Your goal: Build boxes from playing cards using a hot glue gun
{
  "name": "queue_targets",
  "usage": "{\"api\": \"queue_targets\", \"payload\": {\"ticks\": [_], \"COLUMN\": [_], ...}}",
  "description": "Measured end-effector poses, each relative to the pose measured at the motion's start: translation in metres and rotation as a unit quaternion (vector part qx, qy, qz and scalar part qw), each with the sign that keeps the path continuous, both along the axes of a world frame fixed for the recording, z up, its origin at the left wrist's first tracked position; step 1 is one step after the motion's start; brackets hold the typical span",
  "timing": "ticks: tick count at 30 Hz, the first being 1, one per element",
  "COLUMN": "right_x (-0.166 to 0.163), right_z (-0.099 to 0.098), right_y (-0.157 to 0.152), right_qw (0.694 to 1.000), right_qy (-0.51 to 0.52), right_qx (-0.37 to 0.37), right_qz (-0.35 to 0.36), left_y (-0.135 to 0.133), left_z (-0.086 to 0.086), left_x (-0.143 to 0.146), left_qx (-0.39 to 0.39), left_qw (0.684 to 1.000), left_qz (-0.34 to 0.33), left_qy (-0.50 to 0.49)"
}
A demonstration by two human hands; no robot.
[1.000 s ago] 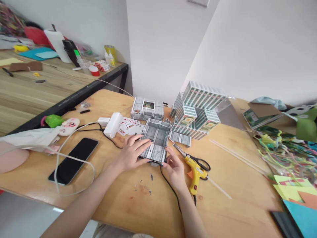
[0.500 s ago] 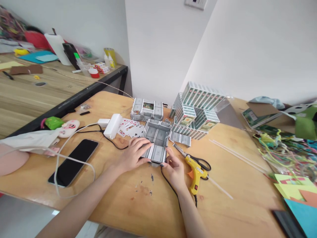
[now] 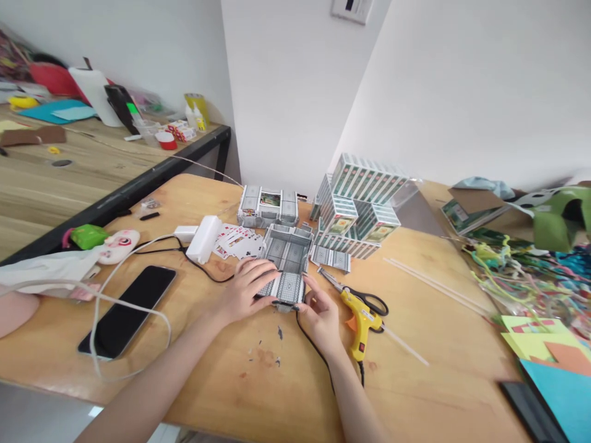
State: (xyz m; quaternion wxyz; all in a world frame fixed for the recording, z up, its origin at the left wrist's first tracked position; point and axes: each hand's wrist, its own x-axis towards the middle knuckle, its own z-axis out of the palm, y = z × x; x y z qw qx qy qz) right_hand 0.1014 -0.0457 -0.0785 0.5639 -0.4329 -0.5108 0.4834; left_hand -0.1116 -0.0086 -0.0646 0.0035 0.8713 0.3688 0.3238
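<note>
A box built from grey-patterned playing cards (image 3: 290, 252) sits on the wooden table, its inside facing up. My left hand (image 3: 253, 288) grips its near left side, fingers over the edge and thumb at the front. At the near right corner, my right hand (image 3: 318, 311) pinches the card wall between thumb and fingers. Behind the box stands a second card-built piece (image 3: 268, 206) with a picture panel. Loose playing cards (image 3: 237, 241) lie face up to the left. A joined strip of cards (image 3: 331, 258) rests to the right.
Right of my hands lie a yellow glue gun (image 3: 361, 323) and black-handled scissors (image 3: 364, 300). Stacked card packs (image 3: 364, 178) rise behind. On the left are a white power adapter (image 3: 204, 240), a phone (image 3: 129, 311) and cables. Clear glue sticks (image 3: 434, 286) lie farther right.
The whole view has shifted slightly, with the table things appearing a little to the left. Both hands keep the same hold on the card box.
</note>
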Motion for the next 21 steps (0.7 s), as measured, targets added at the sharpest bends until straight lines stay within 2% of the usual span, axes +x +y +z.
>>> {"api": "queue_targets", "payload": {"ticks": [5, 9, 12, 14, 17, 21], "right_x": [0.000, 0.001, 0.001, 0.001, 0.003, 0.005], "right_z": [0.000, 0.001, 0.002, 0.003, 0.005, 0.008], "right_y": [-0.001, -0.001, -0.001, -0.001, -0.002, -0.006], "right_qw": [1.000, 0.998, 0.997, 0.996, 0.994, 0.991], "right_qy": [-0.016, -0.036, -0.050, -0.060, -0.075, -0.113], "right_qx": [0.027, 0.058, 0.064, 0.066, 0.071, 0.072], "right_qz": [0.000, 0.011, 0.015, 0.020, 0.027, 0.030], "left_y": [-0.002, -0.007, -0.009, -0.010, -0.011, -0.014], "left_z": [0.004, 0.028, 0.048, 0.055, 0.052, 0.042], "left_x": [-0.001, 0.002, 0.015, 0.027, 0.046, 0.057], "left_qx": [0.008, -0.029, -0.025, -0.032, -0.062, -0.054], "left_qw": [1.000, 0.998, 0.998, 0.998, 0.996, 0.994], "left_qz": [0.003, 0.020, -0.009, -0.018, 0.022, 0.074], "left_qy": [0.005, 0.046, 0.063, 0.058, 0.060, 0.058]}}
